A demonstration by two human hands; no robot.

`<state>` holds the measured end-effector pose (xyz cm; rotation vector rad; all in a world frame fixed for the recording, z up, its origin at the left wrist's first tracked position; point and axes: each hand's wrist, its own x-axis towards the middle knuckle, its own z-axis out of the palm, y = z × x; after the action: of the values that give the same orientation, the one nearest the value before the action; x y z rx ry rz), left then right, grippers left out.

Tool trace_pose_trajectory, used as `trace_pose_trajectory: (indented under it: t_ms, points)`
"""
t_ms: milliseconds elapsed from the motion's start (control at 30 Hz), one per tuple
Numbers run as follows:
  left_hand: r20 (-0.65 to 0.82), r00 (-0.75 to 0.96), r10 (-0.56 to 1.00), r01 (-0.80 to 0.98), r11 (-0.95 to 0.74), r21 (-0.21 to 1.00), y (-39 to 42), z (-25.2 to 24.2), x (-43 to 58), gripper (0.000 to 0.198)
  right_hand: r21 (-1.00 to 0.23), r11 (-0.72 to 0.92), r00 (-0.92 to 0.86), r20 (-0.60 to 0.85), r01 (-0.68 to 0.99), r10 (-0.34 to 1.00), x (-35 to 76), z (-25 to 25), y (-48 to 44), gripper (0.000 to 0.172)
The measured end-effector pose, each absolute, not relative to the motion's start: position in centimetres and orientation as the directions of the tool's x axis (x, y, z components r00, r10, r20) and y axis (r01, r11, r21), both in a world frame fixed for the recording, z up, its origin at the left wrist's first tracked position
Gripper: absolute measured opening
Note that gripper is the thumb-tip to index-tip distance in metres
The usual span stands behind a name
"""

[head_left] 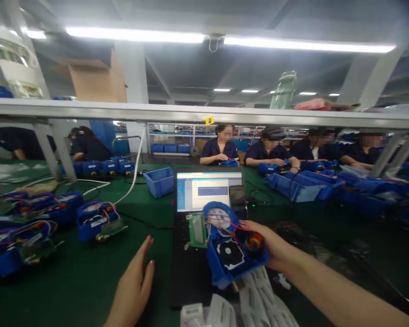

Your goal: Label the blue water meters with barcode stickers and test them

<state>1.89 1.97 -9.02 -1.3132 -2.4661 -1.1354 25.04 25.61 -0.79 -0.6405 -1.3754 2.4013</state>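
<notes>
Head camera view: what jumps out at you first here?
The blue plastic meter with red wires stands out, gripped in the right hand at centre, before the open black laptop with a glowing screen. The left hand spreads open over the green table; more blue meters line the left.

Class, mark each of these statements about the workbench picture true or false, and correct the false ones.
1. The right hand holds a blue meter unit. True.
2. The left hand grips a screwdriver. False: it is open and holds nothing.
3. The laptop has its screen lit. True.
4. The table cover is red. False: it is green.
5. A green circuit board hangs by wires at the side of the blue meter unit. True.
</notes>
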Motion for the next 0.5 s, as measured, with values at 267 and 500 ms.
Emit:
trace_pose_trajectory:
  t_ms: [267, 500]
  points:
    - [0.612, -0.737, 0.289, 0.675, 0.361, 0.643, -1.1, -6.0, -2.2, 0.051, -0.798, -0.558, -0.898, -0.393, 0.227, 0.197, 12.9, -2.8, 20.7, 0.020]
    - [0.438, -0.888, 0.143, 0.459, 0.187, 0.869, -2.6, -5.4, -3.8, 0.048, -0.789, -0.450, -0.857, -0.507, 0.418, 0.091, 7.6, -5.4, 18.6, 0.027]
